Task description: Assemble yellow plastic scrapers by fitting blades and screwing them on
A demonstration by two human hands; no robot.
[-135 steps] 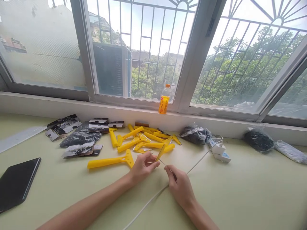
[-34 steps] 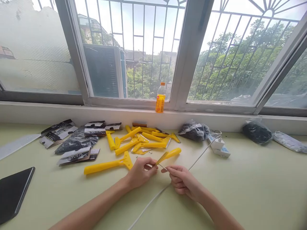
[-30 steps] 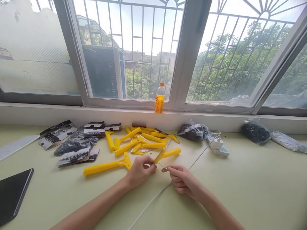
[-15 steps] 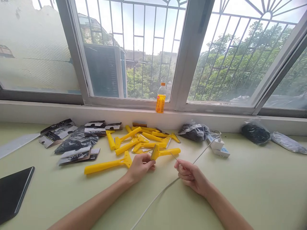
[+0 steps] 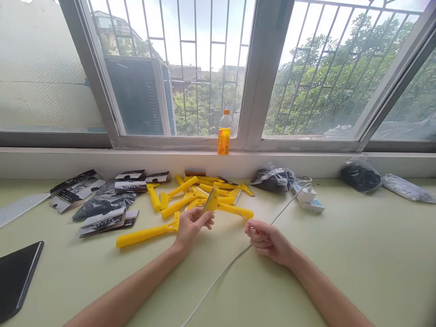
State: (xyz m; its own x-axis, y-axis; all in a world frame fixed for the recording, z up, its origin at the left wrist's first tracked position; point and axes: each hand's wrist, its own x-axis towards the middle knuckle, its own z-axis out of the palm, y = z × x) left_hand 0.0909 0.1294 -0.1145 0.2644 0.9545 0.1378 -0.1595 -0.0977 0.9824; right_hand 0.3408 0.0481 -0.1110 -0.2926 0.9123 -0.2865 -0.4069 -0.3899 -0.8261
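My left hand (image 5: 190,227) pinches the head of a yellow scraper (image 5: 235,210), its blade edge tilted up and its handle pointing right. My right hand (image 5: 267,238) closes on a thin metal rod (image 5: 242,216), whose tip sticks out toward the scraper's handle; its other end is hidden in the fingers. Another yellow scraper (image 5: 145,236) lies on the table just left of my left hand. Behind the hands is a pile of several more yellow scrapers (image 5: 177,204), some with metal blades showing.
Black-and-white cardboard packages (image 5: 102,221) and a bag of black pieces (image 5: 105,200) lie at the left, near a black tablet-like device (image 5: 20,277). A white cable (image 5: 218,277) runs under my right hand to a power strip (image 5: 311,205). A bottle (image 5: 224,136) stands on the sill.
My left hand has turned the scraper, so its head now stands higher and its blade face shows more. The rod stays in my right hand. The camera view has shifted slightly.
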